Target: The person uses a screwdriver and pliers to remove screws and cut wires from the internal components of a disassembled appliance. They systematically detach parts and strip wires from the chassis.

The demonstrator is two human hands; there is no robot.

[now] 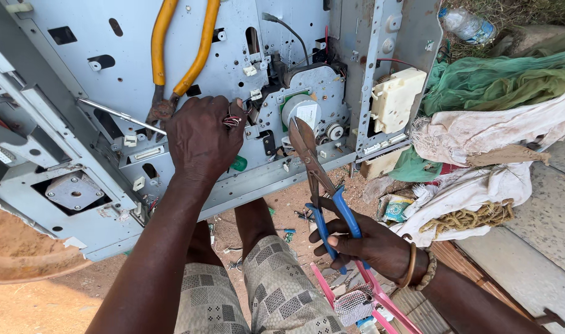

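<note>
Nearest the camera, the person's patterned shorts are filling the bottom of the view, with a pink plastic frame lying on the sandy ground beside the knee. Just above that, the right hand is gripping the blue handles of a pair of tin snips, fingers curled shut around them, and the blades are pointing up at the lower edge of the grey metal chassis without yet touching it. Further up, the left hand is pressing against the chassis, closed over a small bundle of thin coloured wires beside the white motor. A thin metal rod is running out from under this hand to the left, and yellow-handled pliers are hanging on the panel just above the knuckles. To the right, a cream plastic connector block is sitting on the frame's edge, and beyond it rags, green netting and a coil of rope are piling up. Judging by the grip, the stripping is at the wire-cutting step: the left hand is holding the wires taut, and the snips need to come up with the blades opened around the bundle, near the fingers but clear of them.
</note>
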